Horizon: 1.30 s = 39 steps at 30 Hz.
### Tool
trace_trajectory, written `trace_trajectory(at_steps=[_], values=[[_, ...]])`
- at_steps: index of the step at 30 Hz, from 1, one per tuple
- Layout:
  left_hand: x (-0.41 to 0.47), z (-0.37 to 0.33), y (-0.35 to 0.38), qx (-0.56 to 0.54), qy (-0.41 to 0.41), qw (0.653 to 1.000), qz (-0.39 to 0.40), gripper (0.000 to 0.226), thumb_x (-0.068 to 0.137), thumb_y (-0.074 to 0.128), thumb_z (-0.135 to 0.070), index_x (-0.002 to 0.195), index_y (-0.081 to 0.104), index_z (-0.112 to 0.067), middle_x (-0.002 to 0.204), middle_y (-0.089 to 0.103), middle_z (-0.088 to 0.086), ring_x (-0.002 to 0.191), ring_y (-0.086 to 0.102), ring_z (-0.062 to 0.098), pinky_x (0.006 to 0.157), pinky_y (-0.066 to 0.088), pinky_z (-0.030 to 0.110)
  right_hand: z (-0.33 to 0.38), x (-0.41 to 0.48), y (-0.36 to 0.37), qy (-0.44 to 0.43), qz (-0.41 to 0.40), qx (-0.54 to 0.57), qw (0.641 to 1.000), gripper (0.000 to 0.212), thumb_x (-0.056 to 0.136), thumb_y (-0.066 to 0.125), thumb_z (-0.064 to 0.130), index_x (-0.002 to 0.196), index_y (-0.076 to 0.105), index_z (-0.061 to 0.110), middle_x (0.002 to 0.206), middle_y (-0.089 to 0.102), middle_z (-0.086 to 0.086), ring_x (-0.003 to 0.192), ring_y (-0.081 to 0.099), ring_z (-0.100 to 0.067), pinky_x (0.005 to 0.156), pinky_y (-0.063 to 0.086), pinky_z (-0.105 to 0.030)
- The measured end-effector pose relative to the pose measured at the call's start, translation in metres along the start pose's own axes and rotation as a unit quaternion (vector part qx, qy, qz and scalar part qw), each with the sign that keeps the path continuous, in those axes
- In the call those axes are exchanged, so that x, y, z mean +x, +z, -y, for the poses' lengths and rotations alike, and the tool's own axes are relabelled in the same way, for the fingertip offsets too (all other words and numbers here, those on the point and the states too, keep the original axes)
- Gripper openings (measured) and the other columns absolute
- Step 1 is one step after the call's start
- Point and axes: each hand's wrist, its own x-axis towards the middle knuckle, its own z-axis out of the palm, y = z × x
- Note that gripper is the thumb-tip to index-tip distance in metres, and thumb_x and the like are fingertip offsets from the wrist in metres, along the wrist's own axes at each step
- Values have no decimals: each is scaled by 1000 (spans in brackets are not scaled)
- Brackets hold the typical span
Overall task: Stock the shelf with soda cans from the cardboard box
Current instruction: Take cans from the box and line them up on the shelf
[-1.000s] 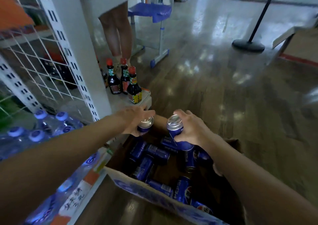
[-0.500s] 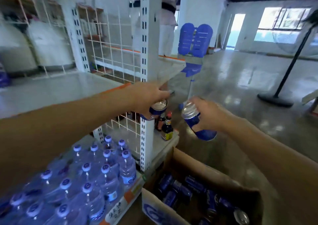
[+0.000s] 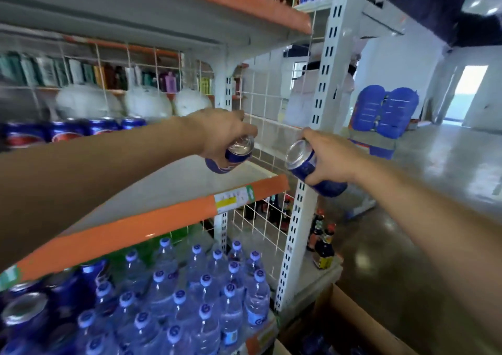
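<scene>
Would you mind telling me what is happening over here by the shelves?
A person is stocking soda cans. The left hand grips one blue can above the bare middle shelf. The right hand grips a second can at the shelf's right end, by the white upright. Neither can is set down yet. A row of cans stands at the shelf's back left, and the cardboard box sits on the floor at lower right.

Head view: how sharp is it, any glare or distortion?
Head view: left hand and right hand fairly sharp; shelved cans at far left smeared by blur; orange shelf edge bowed by the wide angle; doorway blown out, sheen on floor.
</scene>
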Motion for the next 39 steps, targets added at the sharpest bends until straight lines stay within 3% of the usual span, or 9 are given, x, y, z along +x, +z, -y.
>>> trace_trajectory(at_steps=[4,7,17,21,25,30,32,39], values=[[-25,29,20,18,-56,998,26,74,70,74,-35,134,37,-29,119,46,5,104,54,27,68,39,29,31,32,13,-55,2,18,998,80,61,82,21,129,39,22,122,54,-3,104,54,-26,83,47,-36],[-44,46,32,15,-93,994,50,72,70,74,-36,133,38,-29,118,46,4,103,54,26,71,44,32,55,57,25,-98,17,26,995,80,61,81,20,130,40,21,126,52,-3,108,54,-27,89,48,-42],[-85,67,43,6,-217,972,88,71,76,70,-37,136,33,-30,132,41,2,117,48,24,91,48,40,97,111,47,-215,52,34,975,80,67,79,17,135,37,23,132,49,-2,117,49,-26,87,41,-34],[-93,68,52,23,-256,960,113,76,80,66,-37,143,24,-29,139,38,2,120,47,22,86,45,30,103,120,60,-249,68,38,965,81,70,79,18,138,35,22,137,47,-2,122,47,-23,86,38,-30],[-100,67,57,24,-297,948,114,77,81,65,-39,144,22,-28,139,37,2,117,50,22,72,37,24,120,133,67,-293,68,27,953,84,69,78,20,140,33,23,136,48,-3,120,47,-24,87,39,-31],[-111,67,61,23,-321,942,98,75,78,66,-45,142,29,-28,133,42,2,114,52,23,86,49,35,128,146,79,-347,73,48,934,91,64,80,21,141,32,29,139,47,-2,124,43,-25,98,40,-36],[-111,68,60,23,-330,938,102,75,77,67,-46,141,30,-28,132,42,2,113,52,24,84,51,37,128,148,83,-359,72,62,929,88,65,79,23,141,34,27,141,45,-1,126,42,-24,97,38,-34],[-109,73,62,-73,-403,910,62,76,74,71,-40,140,32,-30,130,42,0,114,50,21,84,44,33,131,159,93,-385,85,85,915,79,71,75,24,140,36,23,138,45,-3,123,42,-24,92,37,-29]])
